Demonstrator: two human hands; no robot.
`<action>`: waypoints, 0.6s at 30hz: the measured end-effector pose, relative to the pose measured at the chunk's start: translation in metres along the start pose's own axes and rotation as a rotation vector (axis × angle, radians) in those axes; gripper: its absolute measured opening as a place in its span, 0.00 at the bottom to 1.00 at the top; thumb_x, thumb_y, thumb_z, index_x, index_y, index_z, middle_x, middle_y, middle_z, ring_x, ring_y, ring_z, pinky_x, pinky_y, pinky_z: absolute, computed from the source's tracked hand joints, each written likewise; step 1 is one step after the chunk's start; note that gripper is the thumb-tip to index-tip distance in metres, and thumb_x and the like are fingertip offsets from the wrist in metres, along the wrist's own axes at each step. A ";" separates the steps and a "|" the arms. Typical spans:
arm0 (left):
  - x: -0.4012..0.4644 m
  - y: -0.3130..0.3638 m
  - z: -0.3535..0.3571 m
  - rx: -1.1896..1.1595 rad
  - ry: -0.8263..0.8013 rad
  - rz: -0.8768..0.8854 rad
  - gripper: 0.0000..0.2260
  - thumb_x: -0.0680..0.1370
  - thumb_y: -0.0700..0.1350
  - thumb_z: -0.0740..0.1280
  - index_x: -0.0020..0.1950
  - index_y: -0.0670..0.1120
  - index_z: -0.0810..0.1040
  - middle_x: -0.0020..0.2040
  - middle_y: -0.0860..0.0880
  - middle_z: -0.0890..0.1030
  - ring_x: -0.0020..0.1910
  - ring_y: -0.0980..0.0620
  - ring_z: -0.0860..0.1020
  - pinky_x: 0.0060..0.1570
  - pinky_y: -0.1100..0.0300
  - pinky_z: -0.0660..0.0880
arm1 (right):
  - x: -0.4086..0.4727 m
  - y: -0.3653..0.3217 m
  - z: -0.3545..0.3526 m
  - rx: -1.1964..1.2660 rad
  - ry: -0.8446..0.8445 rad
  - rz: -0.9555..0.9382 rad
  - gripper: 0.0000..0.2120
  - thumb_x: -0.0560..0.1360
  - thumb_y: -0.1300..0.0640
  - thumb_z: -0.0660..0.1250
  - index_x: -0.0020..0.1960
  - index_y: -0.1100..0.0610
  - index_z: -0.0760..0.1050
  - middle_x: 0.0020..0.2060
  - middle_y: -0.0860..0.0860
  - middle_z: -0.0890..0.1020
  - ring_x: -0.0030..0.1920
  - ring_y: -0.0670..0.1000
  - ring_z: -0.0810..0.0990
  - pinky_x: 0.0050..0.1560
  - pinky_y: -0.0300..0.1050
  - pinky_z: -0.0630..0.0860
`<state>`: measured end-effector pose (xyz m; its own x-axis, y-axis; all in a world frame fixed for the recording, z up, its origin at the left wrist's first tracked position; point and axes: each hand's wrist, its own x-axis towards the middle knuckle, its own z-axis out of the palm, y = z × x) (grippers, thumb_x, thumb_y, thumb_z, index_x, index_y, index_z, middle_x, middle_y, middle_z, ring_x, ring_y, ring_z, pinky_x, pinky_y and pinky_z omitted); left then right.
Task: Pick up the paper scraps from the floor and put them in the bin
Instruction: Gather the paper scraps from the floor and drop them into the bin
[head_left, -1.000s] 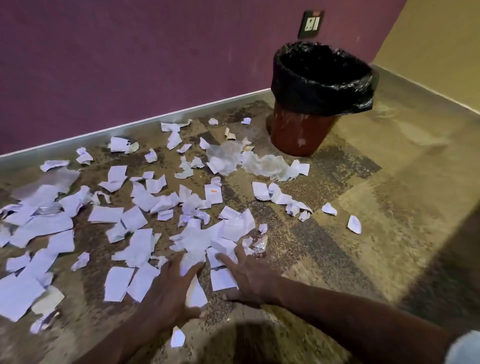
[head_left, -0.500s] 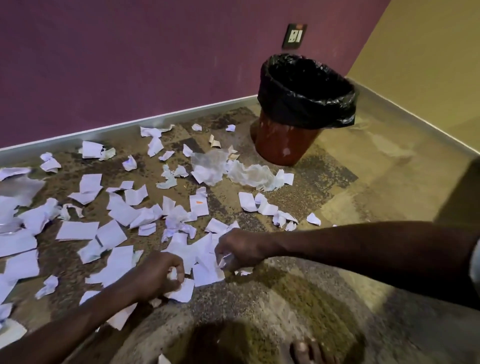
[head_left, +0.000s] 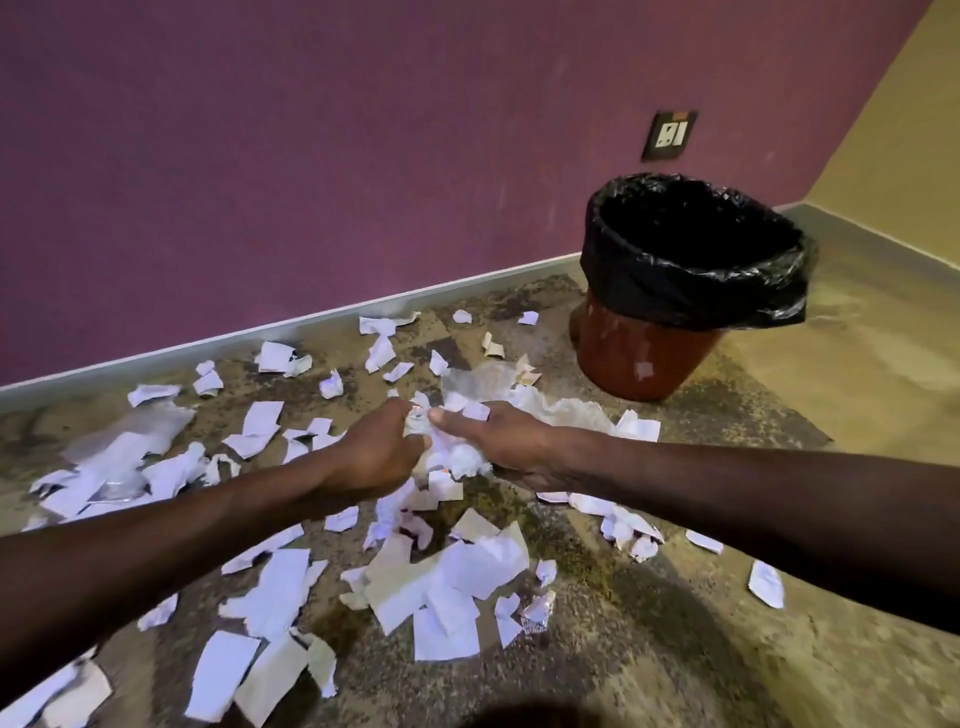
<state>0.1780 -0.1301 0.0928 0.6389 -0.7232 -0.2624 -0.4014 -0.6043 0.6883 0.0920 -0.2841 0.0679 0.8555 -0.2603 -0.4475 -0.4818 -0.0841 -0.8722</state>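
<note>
Several white paper scraps (head_left: 457, 571) lie scattered over the speckled floor. Above the floor, my left hand (head_left: 374, 449) and my right hand (head_left: 498, 441) come together at mid-frame, both curled round one crumpled bunch of scraps (head_left: 452, 457) held between them. The bin (head_left: 644, 358), a red-brown pail lined with a black bag (head_left: 691, 291), stands beyond and to the right of my hands, near the wall corner. Its mouth faces up and looks dark inside.
A purple wall with a pale skirting (head_left: 311, 325) runs behind the scraps; a yellow wall closes the right side. A wall socket (head_left: 669, 136) sits above the bin. A crumpled clear plastic sheet (head_left: 561, 405) lies by the bin's foot. More scraps spread to the far left.
Both hands gathered scraps on the floor, then rose and came together with a bunch between them. The view shifted, so the bin now sits closer to my right.
</note>
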 end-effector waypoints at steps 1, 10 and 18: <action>0.006 0.009 0.002 0.028 0.036 -0.017 0.11 0.81 0.44 0.60 0.63 0.43 0.72 0.55 0.43 0.79 0.50 0.45 0.78 0.50 0.50 0.77 | 0.006 -0.004 0.001 0.078 -0.004 0.000 0.32 0.76 0.39 0.68 0.65 0.66 0.75 0.56 0.59 0.82 0.53 0.62 0.81 0.57 0.55 0.77; 0.040 0.100 0.053 -0.327 0.137 -0.184 0.16 0.72 0.38 0.60 0.58 0.41 0.76 0.58 0.44 0.80 0.54 0.48 0.80 0.53 0.49 0.79 | 0.038 -0.018 -0.041 0.505 0.122 0.028 0.29 0.70 0.42 0.74 0.63 0.61 0.75 0.50 0.55 0.84 0.43 0.51 0.83 0.33 0.40 0.80; 0.055 0.151 0.054 -1.029 0.198 -0.099 0.14 0.79 0.57 0.62 0.39 0.51 0.78 0.34 0.50 0.84 0.33 0.55 0.82 0.35 0.60 0.74 | 0.031 -0.016 -0.091 0.458 0.349 -0.078 0.02 0.69 0.64 0.70 0.39 0.60 0.78 0.27 0.58 0.77 0.22 0.51 0.73 0.24 0.39 0.72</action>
<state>0.1173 -0.2790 0.1456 0.7714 -0.5624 -0.2978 0.3506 -0.0150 0.9364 0.1087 -0.3782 0.0863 0.7348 -0.5780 -0.3548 -0.2227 0.2886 -0.9312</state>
